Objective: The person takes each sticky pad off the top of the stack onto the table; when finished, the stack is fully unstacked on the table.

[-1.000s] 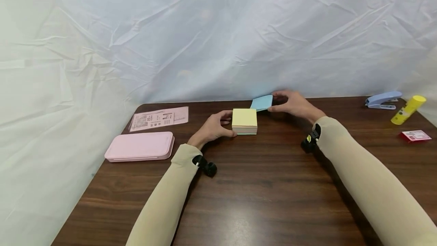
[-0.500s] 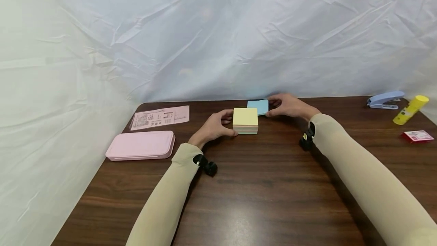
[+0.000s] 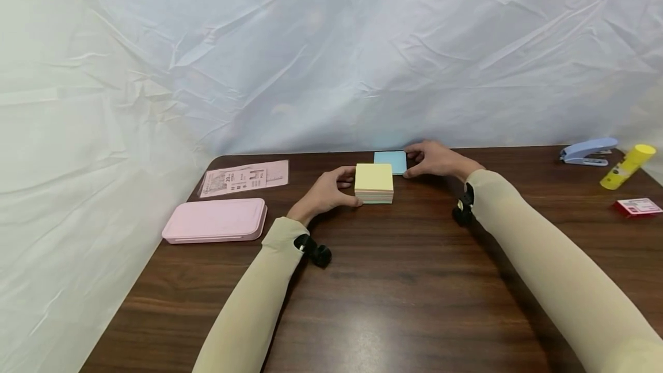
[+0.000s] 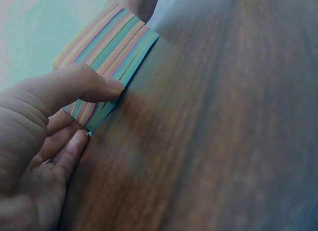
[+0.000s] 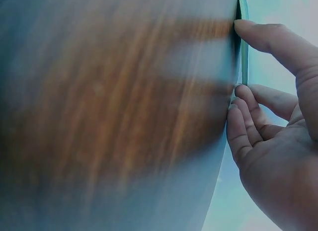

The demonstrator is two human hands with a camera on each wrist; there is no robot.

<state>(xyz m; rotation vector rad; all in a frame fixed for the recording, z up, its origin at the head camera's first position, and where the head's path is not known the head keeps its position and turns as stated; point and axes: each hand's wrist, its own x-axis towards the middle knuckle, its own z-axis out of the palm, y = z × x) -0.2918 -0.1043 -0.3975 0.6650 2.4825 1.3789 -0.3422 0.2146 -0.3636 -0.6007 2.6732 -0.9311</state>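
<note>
"What does the left hand (image 3: 326,191) have?"
"The stack (image 3: 374,178), on the table (image 3: 388,281), gripped at its left side between thumb and fingers."
"And the right hand (image 3: 435,159)?"
"Its thumb and fingers pinch the right side of the blue pad (image 3: 391,160), just behind the stack, near the table's back edge."

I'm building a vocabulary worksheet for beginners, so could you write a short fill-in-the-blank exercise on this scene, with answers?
1. The top sheet of the thick note stack held by the left hand is ____.
2. In the head view, the thin pad at the right hand is light ____.
3. The pink case lies on the person's ____ side.
4. The small box near the yellow tube has ____ sides.

Missing words: yellow; blue; left; red.
</note>
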